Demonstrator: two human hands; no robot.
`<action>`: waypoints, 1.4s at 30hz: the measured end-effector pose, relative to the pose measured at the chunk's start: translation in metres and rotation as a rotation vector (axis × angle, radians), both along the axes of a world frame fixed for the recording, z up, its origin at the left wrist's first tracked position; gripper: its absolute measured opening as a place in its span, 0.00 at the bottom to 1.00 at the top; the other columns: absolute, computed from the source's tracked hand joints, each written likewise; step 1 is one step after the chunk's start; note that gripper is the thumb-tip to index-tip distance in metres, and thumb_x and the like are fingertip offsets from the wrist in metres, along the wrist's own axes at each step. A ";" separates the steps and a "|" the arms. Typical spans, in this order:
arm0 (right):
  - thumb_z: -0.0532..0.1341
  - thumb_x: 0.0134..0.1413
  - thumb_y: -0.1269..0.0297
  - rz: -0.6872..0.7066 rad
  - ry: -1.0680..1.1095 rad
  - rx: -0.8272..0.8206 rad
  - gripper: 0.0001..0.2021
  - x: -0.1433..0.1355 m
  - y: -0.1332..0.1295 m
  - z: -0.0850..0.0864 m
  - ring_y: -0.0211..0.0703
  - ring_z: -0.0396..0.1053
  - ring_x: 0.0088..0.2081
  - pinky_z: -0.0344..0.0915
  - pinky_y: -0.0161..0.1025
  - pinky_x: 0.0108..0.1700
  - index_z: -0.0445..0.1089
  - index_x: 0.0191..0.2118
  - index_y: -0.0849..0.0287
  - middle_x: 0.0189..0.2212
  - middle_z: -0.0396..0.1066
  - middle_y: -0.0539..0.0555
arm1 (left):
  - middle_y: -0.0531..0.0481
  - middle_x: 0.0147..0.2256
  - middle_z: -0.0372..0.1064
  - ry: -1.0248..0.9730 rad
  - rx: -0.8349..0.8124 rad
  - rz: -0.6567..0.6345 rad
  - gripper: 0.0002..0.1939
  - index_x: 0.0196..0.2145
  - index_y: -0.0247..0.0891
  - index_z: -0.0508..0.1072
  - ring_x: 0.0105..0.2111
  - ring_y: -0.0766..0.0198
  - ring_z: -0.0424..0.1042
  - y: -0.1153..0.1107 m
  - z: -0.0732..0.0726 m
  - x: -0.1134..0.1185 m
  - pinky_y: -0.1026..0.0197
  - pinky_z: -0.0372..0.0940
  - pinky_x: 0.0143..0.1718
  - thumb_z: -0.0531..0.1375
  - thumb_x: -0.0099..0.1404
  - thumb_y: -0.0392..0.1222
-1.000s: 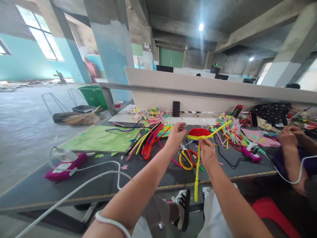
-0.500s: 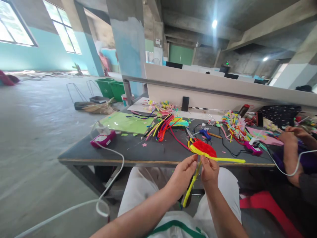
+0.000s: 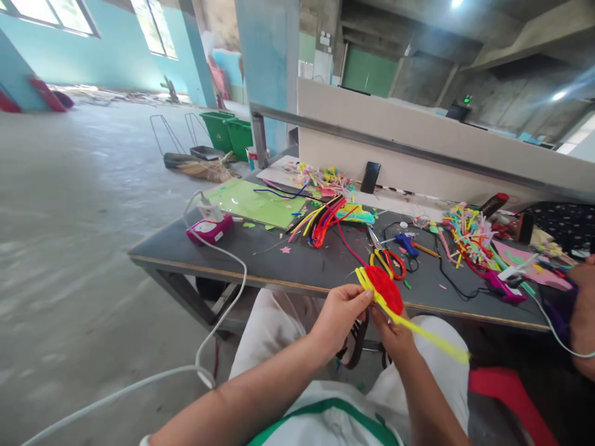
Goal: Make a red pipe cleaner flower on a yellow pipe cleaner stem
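Observation:
Over the table's front edge, my left hand [image 3: 341,313] pinches the yellow pipe cleaners [image 3: 372,288] that run along the side of a fuzzy red piece [image 3: 387,290]. My right hand [image 3: 394,331] is closed on the underside of the same piece, its fingertips partly hidden behind it. One long yellow strand [image 3: 437,341] sticks out down to the right past my right hand. Just beyond the piece on the table lie scissors [image 3: 394,263] with red and yellow handles.
A bundle of coloured pipe cleaners [image 3: 323,223], a blue glue gun [image 3: 406,244] and a green sheet [image 3: 260,201] lie on the dark table [image 3: 260,263]. Purple power sockets [image 3: 211,229] trail a white cable. Another person's arm [image 3: 583,310] is at the right edge.
The view has tilted and shifted right. The red and yellow piece has been turned, its long strand now slanting down to the right. The yellow stem that hung between my hands no longer shows.

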State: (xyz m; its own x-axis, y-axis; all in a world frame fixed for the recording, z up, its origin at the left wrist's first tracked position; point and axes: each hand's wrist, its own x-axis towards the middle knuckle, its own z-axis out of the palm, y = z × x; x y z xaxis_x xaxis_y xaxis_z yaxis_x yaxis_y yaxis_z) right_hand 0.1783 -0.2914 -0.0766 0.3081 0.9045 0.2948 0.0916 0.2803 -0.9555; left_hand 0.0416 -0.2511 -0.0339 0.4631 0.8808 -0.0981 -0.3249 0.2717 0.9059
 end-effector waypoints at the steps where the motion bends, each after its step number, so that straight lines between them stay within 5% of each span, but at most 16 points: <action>1: 0.70 0.40 0.65 0.014 -0.058 -0.032 0.15 0.006 0.000 0.003 0.53 0.67 0.49 0.65 0.47 0.51 0.76 0.39 0.47 0.41 0.74 0.52 | 0.53 0.19 0.63 0.043 0.019 0.008 0.15 0.24 0.31 0.73 0.19 0.73 0.57 0.001 0.000 -0.003 0.68 0.52 0.22 0.64 0.52 0.49; 5: 0.69 0.42 0.63 0.088 -0.020 -0.075 0.16 0.024 -0.001 0.012 0.51 0.68 0.48 0.63 0.47 0.53 0.76 0.42 0.47 0.45 0.74 0.52 | 0.55 0.18 0.60 0.155 0.108 0.002 0.13 0.22 0.32 0.71 0.20 0.72 0.55 0.003 -0.003 -0.012 0.68 0.50 0.23 0.64 0.52 0.46; 9: 0.61 0.53 0.54 0.213 0.315 -0.203 0.19 0.029 0.002 0.021 0.47 0.73 0.39 0.68 0.43 0.41 0.70 0.51 0.52 0.42 0.75 0.56 | 0.54 0.20 0.61 0.296 0.310 -0.006 0.10 0.21 0.33 0.72 0.23 0.70 0.58 0.005 -0.012 -0.013 0.67 0.52 0.25 0.62 0.53 0.43; 12: 0.58 0.55 0.50 0.293 0.246 -0.241 0.21 0.028 0.005 0.031 0.45 0.73 0.39 0.68 0.39 0.39 0.70 0.51 0.55 0.43 0.74 0.57 | 0.54 0.21 0.62 0.424 0.448 -0.080 0.08 0.22 0.34 0.72 0.24 0.69 0.59 0.006 -0.014 -0.012 0.67 0.53 0.26 0.59 0.54 0.40; 19: 0.59 0.55 0.53 0.207 -0.096 -0.229 0.15 0.025 0.009 0.027 0.43 0.70 0.38 0.64 0.37 0.40 0.75 0.43 0.54 0.38 0.75 0.53 | 0.56 0.19 0.57 0.632 0.501 -0.244 0.10 0.21 0.34 0.68 0.21 0.71 0.56 0.009 -0.018 -0.003 0.68 0.50 0.23 0.56 0.56 0.41; 27: 0.60 0.54 0.54 0.015 -0.060 -0.181 0.12 0.024 0.013 0.010 0.39 0.66 0.30 0.62 0.34 0.33 0.74 0.34 0.57 0.27 0.71 0.50 | 0.56 0.18 0.56 0.662 0.494 -0.335 0.10 0.20 0.35 0.65 0.20 0.71 0.56 0.015 -0.020 0.005 0.68 0.50 0.22 0.55 0.56 0.40; 37: 0.63 0.49 0.53 0.040 0.037 -0.255 0.15 0.025 0.016 0.006 0.39 0.68 0.29 0.62 0.35 0.31 0.75 0.38 0.58 0.29 0.74 0.52 | 0.56 0.16 0.59 0.673 0.463 -0.356 0.11 0.20 0.36 0.65 0.17 0.71 0.58 0.017 -0.018 0.006 0.68 0.50 0.19 0.54 0.58 0.40; 42: 0.63 0.48 0.52 -0.025 0.028 -0.266 0.15 0.032 0.019 0.002 0.42 0.70 0.30 0.65 0.37 0.32 0.76 0.37 0.58 0.30 0.76 0.54 | 0.51 0.26 0.70 0.617 0.555 -0.225 0.10 0.29 0.36 0.73 0.27 0.66 0.68 0.020 -0.022 0.005 0.66 0.59 0.29 0.53 0.60 0.39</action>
State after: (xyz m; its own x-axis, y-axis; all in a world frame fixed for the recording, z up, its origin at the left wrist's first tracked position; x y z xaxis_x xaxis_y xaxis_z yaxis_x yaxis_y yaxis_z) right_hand 0.2098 -0.2726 -0.0741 0.3356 0.9412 0.0387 0.0679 0.0168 -0.9976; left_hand 0.0462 -0.2308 -0.0561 0.6379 0.7696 0.0278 0.2783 -0.2640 0.9235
